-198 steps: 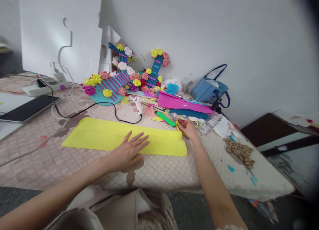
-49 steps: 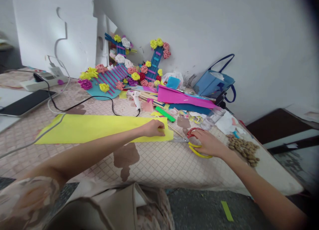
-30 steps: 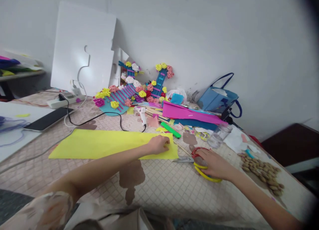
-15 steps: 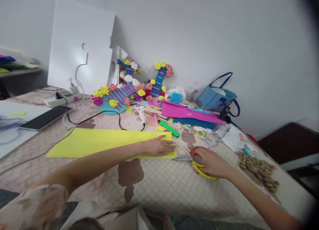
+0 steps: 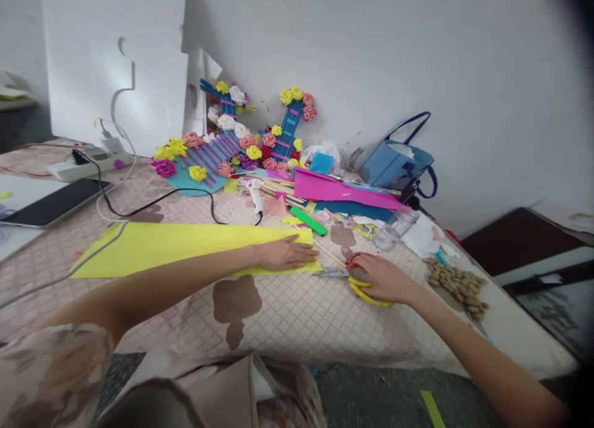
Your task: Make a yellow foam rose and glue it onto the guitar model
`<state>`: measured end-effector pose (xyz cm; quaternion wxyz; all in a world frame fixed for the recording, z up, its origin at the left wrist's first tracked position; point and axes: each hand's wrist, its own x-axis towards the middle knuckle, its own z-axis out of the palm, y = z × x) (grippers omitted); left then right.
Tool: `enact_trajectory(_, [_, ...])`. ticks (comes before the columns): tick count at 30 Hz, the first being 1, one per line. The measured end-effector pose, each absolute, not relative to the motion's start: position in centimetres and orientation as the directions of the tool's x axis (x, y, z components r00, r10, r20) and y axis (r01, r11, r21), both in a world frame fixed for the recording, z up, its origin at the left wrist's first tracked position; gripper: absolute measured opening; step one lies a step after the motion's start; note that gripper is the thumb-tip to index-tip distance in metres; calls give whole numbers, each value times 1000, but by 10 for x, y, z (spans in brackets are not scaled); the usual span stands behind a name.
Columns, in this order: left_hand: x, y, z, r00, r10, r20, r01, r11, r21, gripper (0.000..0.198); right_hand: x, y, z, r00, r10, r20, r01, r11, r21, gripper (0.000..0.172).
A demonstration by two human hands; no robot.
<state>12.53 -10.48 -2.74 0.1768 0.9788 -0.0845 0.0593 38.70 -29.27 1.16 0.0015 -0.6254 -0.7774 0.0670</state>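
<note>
My left hand lies flat, fingers stretched out, on the right end of a long yellow sheet, which looks like crepe paper. To its right, my right hand has its fingers around the red and yellow handles of a pair of scissors. The scissors lie low at the tabletop, blades pointing left toward the corner of the sheet. A thin wooden stick runs from the sheet's edge toward the scissors. Just beyond the left hand is a bright green strip.
A white glue gun with a black cord lies behind the sheet. Farther back are a flower-decorated craft piece, pink paper and a blue bag. Peanuts are piled at right, a phone and power strip at left.
The view has tilted down and turned slightly, so everything sits higher and more to the left. Both hands keep nearly the same places on the sheet and scissors.
</note>
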Motion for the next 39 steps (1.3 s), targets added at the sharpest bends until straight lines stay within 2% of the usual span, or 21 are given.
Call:
enact_trajectory(8, [125, -105, -25, 977, -138, 160, -189, -909, 371, 42, 386, -295, 12, -204, 975, -86, 977, 196, -88, 36])
enact_trajectory(16, [125, -104, -28, 982, -134, 133, -172, -922, 346, 43, 386, -297, 14, -207, 971, -117, 978, 205, -29, 33])
enact_trajectory(21, [126, -104, -30, 971, -139, 193, -201, -913, 355, 42, 387, -300, 17, -208, 969, -134, 978, 209, -10, 34])
enact_trajectory(27, [125, -104, -30, 972, -133, 194, -198, -907, 373, 42, 392, -300, 15, -185, 974, -127, 981, 190, 28, 34])
enact_trajectory(39, [126, -104, -31, 974, -140, 175, -197, -908, 371, 43, 385, -295, 19, -210, 971, -112, 977, 214, 21, 35])
